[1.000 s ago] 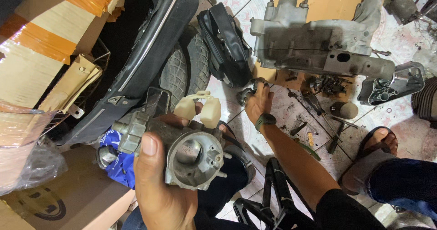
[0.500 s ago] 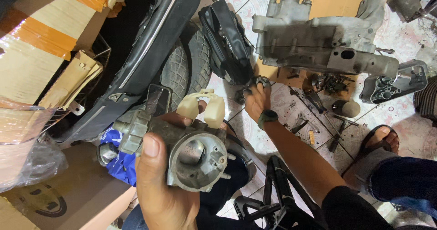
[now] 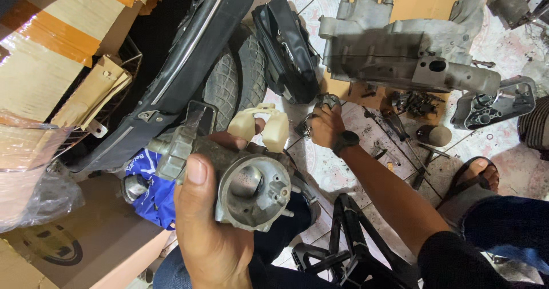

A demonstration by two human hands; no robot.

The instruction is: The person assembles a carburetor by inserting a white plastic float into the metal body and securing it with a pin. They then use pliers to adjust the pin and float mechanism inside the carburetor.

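Grey cast metal fills the top of the view: a large engine casing point(image 3: 400, 54) lies on cardboard on the tiled floor point(image 3: 320, 169). Nearer, the left hand point(image 3: 214, 232) has its fingers closed around a carburettor body point(image 3: 246, 180), open bore tilted up toward the camera. Beyond it, the right hand point(image 3: 326, 126) stretches well forward, fingers curled on a small metal part point(image 3: 327, 101) below the casing, far from the carburettor.
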